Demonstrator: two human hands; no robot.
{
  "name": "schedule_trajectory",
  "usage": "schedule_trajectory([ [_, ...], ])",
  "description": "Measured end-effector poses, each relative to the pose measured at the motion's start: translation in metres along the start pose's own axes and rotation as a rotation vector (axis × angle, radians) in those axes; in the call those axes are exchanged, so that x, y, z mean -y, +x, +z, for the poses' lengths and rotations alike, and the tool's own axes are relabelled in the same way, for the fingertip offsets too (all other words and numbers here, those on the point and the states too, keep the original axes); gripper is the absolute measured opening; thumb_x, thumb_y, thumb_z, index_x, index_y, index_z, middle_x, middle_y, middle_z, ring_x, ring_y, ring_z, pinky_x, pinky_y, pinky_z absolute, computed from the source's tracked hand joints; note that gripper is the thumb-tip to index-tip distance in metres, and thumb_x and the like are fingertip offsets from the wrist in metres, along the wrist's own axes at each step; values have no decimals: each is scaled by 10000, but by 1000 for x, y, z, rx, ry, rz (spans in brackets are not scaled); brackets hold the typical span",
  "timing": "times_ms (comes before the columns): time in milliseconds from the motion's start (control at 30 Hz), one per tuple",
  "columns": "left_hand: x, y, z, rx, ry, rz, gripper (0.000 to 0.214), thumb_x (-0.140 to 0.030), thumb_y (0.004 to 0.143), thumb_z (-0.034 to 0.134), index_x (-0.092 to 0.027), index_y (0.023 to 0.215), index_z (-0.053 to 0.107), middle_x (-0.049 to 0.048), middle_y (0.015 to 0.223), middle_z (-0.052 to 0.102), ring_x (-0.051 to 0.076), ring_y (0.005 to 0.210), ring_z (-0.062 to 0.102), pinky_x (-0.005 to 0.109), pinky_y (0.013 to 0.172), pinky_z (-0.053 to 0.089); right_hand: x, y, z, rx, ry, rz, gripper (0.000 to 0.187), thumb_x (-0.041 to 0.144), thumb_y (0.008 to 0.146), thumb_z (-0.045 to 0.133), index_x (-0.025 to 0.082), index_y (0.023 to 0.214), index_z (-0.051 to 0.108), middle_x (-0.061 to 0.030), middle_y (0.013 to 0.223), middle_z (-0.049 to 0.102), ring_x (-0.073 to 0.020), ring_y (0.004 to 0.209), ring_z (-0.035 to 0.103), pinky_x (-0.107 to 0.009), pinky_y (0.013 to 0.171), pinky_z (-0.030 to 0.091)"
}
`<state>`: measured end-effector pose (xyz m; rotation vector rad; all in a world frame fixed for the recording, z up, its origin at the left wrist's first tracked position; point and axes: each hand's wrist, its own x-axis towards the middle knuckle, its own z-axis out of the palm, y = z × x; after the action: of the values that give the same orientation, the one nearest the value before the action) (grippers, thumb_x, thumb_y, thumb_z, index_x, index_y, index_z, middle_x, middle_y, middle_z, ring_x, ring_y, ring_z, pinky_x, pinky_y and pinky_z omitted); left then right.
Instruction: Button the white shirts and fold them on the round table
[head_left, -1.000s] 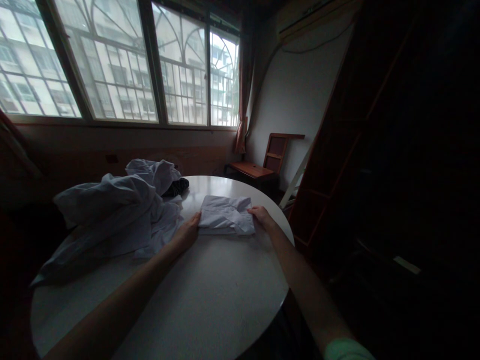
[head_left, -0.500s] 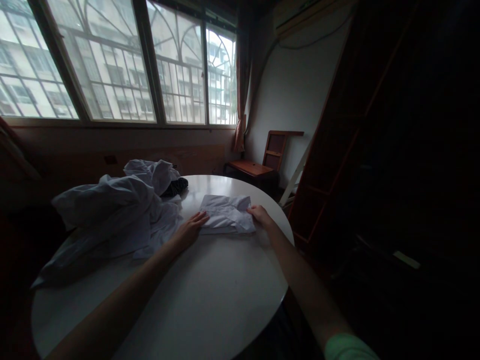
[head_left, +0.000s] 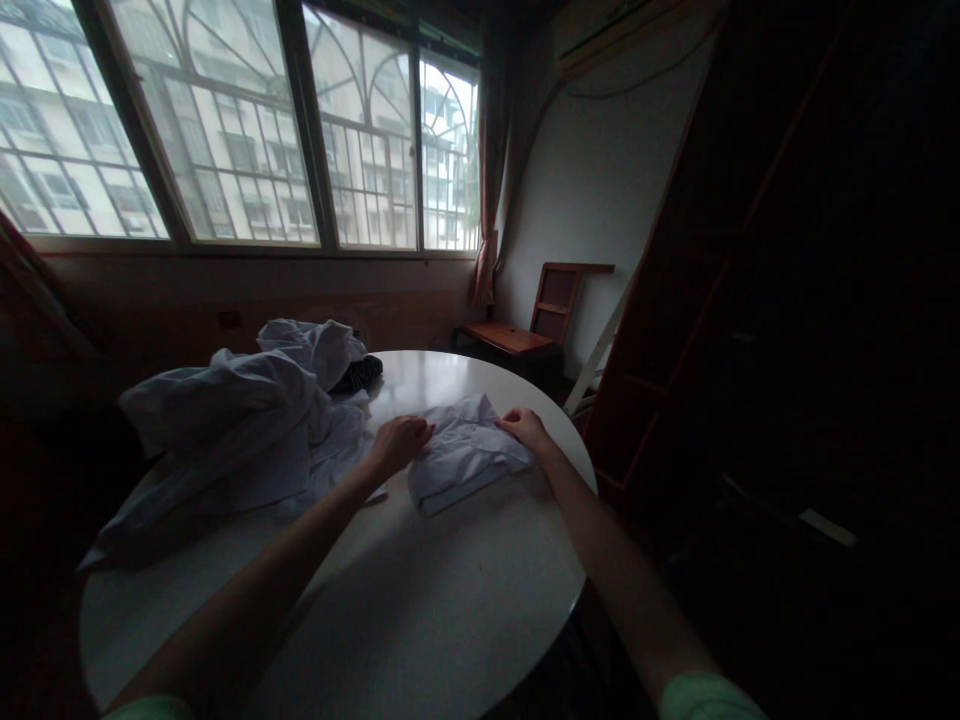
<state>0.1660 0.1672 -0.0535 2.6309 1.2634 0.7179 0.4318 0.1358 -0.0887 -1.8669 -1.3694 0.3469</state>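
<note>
A folded white garment (head_left: 465,455) lies on the far right part of a round white table (head_left: 420,610), turned at an angle. My left hand (head_left: 399,442) is curled at its far left corner, fingers closed on the cloth. At the garment's right edge, my right hand (head_left: 527,428) pinches the fabric with bent fingers. Both forearms reach across the tabletop from the near edge.
A heap of crumpled white clothes (head_left: 240,425) covers the table's left side, with a dark item (head_left: 358,373) behind it. A wooden chair (head_left: 536,325) stands by the wall at the right. Dark wooden furniture (head_left: 720,300) rises close beside the table.
The folded garment has been rotated, its near left corner swinging toward me. My left hand went from flat beside the cloth to curled on its corner; the right stayed on the right edge.
</note>
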Motion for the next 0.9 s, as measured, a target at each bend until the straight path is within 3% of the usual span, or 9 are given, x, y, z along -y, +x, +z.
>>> schedule_trajectory([
  [67,12,15,7,-198,-35,10,255,-319,793,444,-154,823,635,91,871,627,183,797,555,258,677,382,-2,1,1,-8,5,32,228,343,641,659,139,731,610,-63,762,653,-150,687,583,-212,576,387],
  [100,20,22,11,-239,-84,-19,239,-308,784,456,-157,865,624,90,902,619,181,815,546,256,684,382,-3,1,2,-14,8,51,250,348,634,665,133,749,609,-70,780,653,-150,689,582,-210,571,387],
  [200,50,34,25,-106,-282,-227,257,-350,769,445,-148,735,600,35,698,591,153,669,520,233,588,367,-1,1,2,16,24,71,252,374,659,640,134,728,602,-62,754,643,-140,654,563,-203,535,370],
  [300,68,31,36,-94,-431,-262,332,-430,751,414,-154,616,541,-11,557,500,133,595,465,218,533,331,3,-1,0,107,42,65,231,363,703,580,142,638,574,-21,624,589,-113,557,501,-203,489,332],
  [500,68,18,38,-105,-506,-257,367,-500,711,411,-166,584,494,-30,530,436,120,565,413,219,506,296,5,0,-6,197,36,12,209,201,711,463,161,507,488,39,488,443,-87,470,369,-212,474,278],
  [900,69,21,38,-92,-339,-235,276,-433,720,498,-165,655,512,-13,608,504,133,623,455,227,568,316,-3,5,-5,206,119,5,142,233,641,516,154,524,528,37,475,510,-85,461,415,-190,445,297],
])
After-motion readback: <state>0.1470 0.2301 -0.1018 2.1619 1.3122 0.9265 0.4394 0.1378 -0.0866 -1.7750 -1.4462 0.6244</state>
